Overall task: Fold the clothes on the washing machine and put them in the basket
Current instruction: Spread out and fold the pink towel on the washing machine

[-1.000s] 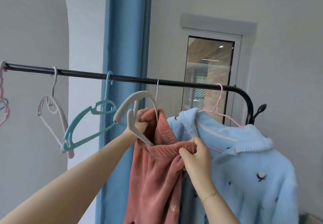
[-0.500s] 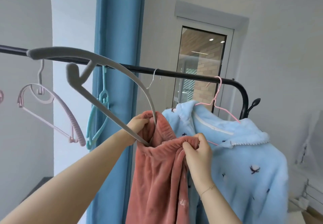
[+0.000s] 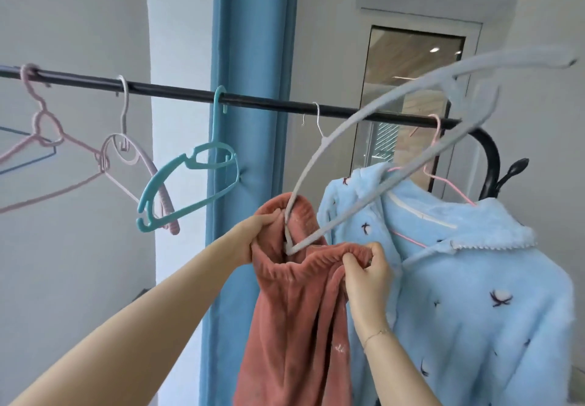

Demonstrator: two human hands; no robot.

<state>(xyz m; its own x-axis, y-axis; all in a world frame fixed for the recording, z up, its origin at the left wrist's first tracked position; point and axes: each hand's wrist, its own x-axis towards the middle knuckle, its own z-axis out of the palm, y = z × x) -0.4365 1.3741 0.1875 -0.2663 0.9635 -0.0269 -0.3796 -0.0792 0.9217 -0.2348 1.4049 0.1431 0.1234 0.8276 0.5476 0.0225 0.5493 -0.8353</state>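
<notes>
At the lower centre of the frame hangs the pink fleece garment (image 3: 294, 317). The left hand (image 3: 259, 234) has its grip closed on the bunched waistband at the left, and the right hand (image 3: 367, 271) pinches the waistband's front edge. A grey hanger (image 3: 364, 114) rises from the waistband toward the upper right, crossing the black rail (image 3: 177, 90) and the blue fleece top (image 3: 474, 279) just beside. Left along the rail hang a teal hanger (image 3: 190, 184) and pale pink hangers (image 3: 126, 155), before a blue curtain (image 3: 250, 41).
</notes>
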